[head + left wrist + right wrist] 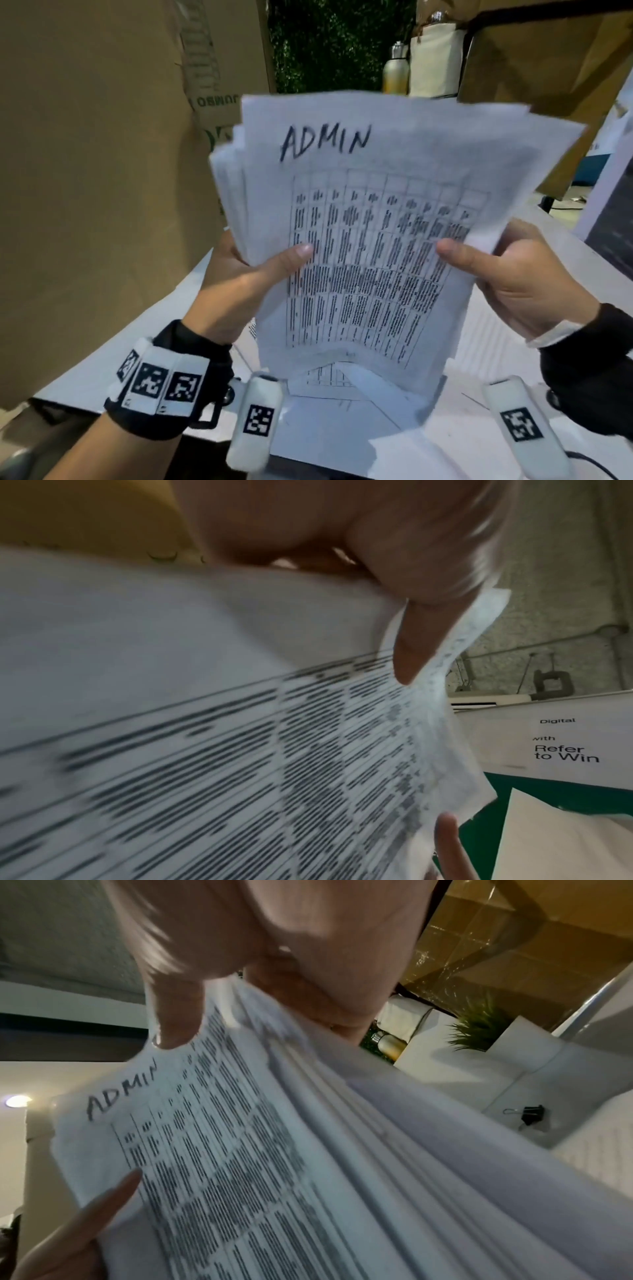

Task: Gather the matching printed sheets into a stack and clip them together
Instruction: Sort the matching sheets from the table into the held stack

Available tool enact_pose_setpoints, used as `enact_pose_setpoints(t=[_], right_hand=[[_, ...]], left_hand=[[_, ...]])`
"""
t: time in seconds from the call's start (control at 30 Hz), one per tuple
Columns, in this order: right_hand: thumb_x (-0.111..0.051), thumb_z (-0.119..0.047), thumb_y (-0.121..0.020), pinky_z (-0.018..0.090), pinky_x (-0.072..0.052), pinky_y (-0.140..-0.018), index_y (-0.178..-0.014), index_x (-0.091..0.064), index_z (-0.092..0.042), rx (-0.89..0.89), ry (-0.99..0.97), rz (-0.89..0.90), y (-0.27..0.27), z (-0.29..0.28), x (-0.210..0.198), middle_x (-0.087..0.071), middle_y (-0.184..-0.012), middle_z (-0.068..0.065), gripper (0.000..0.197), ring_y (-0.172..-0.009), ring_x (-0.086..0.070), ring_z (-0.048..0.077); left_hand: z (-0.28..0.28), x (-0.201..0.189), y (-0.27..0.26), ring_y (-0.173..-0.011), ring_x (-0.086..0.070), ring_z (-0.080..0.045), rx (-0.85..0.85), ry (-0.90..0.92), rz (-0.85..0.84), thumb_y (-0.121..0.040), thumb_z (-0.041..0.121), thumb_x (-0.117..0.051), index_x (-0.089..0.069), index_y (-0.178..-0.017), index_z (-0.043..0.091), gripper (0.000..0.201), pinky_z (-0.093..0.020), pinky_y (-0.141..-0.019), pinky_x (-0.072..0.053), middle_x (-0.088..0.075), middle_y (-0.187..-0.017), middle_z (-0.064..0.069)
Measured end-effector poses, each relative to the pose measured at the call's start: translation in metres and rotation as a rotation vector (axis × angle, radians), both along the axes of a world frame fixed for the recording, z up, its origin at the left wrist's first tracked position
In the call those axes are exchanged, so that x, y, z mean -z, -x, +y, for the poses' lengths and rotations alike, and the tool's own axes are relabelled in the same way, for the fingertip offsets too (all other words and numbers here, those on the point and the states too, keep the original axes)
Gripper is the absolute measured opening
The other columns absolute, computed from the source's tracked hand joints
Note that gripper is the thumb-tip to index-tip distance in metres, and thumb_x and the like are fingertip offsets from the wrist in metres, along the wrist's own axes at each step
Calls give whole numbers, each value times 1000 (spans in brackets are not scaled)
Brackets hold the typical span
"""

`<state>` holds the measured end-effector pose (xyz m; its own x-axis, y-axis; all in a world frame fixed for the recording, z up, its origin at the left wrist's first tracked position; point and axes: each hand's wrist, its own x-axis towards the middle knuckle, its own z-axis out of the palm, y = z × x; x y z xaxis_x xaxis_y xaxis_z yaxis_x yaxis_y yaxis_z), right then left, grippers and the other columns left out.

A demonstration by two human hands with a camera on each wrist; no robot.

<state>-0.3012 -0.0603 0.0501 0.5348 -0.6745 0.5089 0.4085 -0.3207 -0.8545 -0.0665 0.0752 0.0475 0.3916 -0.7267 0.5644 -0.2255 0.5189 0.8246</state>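
A bundle of printed sheets (pixel 373 219) stands upright above the table, its front page hand-lettered "ADMIN" over a table of text. My left hand (pixel 246 274) grips its left edge, thumb on the front page. My right hand (pixel 513 274) grips the right edge the same way. The sheets are fanned and uneven at the top and left. The left wrist view shows the printed sheets (pixel 240 750) pinched under my thumb. From the right wrist, the layered sheets (pixel 308 1150) spread below my right hand. A black binder clip (pixel 532 1114) lies on the white table.
More printed sheets (pixel 342 407) lie on the white table (pixel 479 438) under the bundle. Large cardboard boxes (pixel 96 171) stand close on the left and at back right. A metal bottle (pixel 395 72) and a white bag (pixel 435 61) stand behind.
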Motion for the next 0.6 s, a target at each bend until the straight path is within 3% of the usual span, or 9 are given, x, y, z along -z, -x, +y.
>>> enact_pose_setpoints(t=[0.1,0.23,0.37,0.47,0.53,0.6], right_hand=[[-91,-41,-45,23,-56,-82,-92,-79,-24,-13,2,1,-3,1,0,-78,-99,-1,52,-96,-73,15],[-83,-30,-55,35,-56,-86,-89,-80,-25,75,36,4,-17,8,-12,-78,-97,1,35,-97,-73,21],[-76,-27,-64,42,-54,-92,-84,-79,-31,165,79,-25,-28,14,-32,-79,-94,-4,21,-97,-73,18],[-74,-25,-67,43,-53,-93,-86,-78,-35,128,81,27,-28,16,-27,-78,-97,-6,23,-99,-72,18],[-80,-28,-63,45,-53,-94,-93,-77,-33,128,32,113,-28,14,-8,-77,-101,-2,31,-101,-71,19],[-90,-47,-53,51,-52,-95,-110,-70,-16,199,-29,249,-29,9,12,-74,-109,12,68,-104,-69,30]], left_hand=[[4,-7,-3,-102,-74,-10,49,0,19,-58,33,-90,-78,-96,39,40,-21,-83,-58,-80,-101,12],[0,-24,3,-94,-77,-12,30,28,81,-74,10,-77,-71,-102,22,31,-30,-84,-61,-81,-93,9],[-2,-37,3,-103,-75,-27,1,116,109,-77,8,-77,-74,-100,19,26,-43,-90,-60,-81,-103,-1],[1,-29,-3,-100,-76,-25,50,119,121,-75,6,-78,-76,-98,21,28,-37,-82,-61,-81,-102,-1],[6,-16,-7,-100,-76,-17,45,54,81,-70,4,-83,-78,-96,27,36,-26,-79,-60,-81,-102,4],[8,2,-8,-95,-74,2,8,-85,28,-72,5,-85,-78,-91,42,42,-11,-74,-55,-80,-96,20]])
